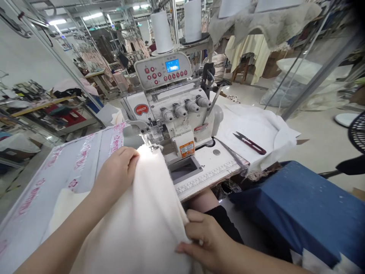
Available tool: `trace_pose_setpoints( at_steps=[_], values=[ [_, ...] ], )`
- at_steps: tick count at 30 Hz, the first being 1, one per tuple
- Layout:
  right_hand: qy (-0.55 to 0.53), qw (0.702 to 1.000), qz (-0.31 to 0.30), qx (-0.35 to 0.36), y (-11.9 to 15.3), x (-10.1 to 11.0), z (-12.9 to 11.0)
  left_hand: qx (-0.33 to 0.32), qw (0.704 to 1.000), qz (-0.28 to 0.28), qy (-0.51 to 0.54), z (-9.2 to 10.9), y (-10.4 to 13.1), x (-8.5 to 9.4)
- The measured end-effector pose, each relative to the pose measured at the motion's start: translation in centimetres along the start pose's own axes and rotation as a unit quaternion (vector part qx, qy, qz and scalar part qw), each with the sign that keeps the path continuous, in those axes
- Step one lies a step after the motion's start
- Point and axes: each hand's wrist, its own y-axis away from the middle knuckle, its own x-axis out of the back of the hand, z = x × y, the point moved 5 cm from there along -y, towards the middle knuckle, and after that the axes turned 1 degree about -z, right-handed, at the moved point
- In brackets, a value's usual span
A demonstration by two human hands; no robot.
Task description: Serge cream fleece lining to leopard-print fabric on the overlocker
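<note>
Both hands [121, 165] [209, 236] at edges of pale cloth [152, 201], snips [251, 143] well apart

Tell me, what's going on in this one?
A person is at an overlock sewing machine with a length of cream fabric. The left hand is on the fabric's left edge close to the presser foot, where the lit far end lies. The right hand grips the right edge lower down, nearer the body. Thread snips lie off to the right, out of both hands. Whether the needle is running can't be told.
</note>
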Motion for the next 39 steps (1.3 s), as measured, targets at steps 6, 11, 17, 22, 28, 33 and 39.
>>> trace_pose_setpoints(
  at_steps=[6, 11, 17, 22, 28, 33, 39],
  values=[
    [0.077, 0.997, 0.030, 0.012, -2.3, 1.2, 0.0, -0.003, 1.000, -0.002, -0.002, -1.0, -2.8, 0.0],
    [0.106, 0.993, 0.053, 0.017, -4.4, 2.3, -0.7, -0.038, 0.999, 0.025, -0.015, -2.6, -5.2, -0.5],
    [0.063, 0.995, 0.078, 0.005, -6.7, 3.2, -0.2, -0.049, 0.998, 0.029, -0.019, -4.4, -8.0, -1.0],
    [0.042, 0.992, 0.116, 0.002, -9.0, 3.9, 0.0, -0.057, 0.998, 0.027, -0.017, -6.3, -10.7, -1.8],
    [0.033, 0.984, 0.172, -0.025, -11.1, 4.0, -0.3, -0.048, 0.998, 0.046, -0.016, -7.6, -13.9, -1.4],
    [-0.138, 0.975, 0.143, -0.098, -8.2, 3.8, 1.7, 0.049, 0.992, 0.114, 0.004, -6.6, -4.9, 1.1],
    [-0.089, 0.973, -0.107, -0.182, -3.3, 1.5, 3.0, 0.084, 0.994, -0.075, -0.002, -6.7, 14.8, -4.4]
  ],
)
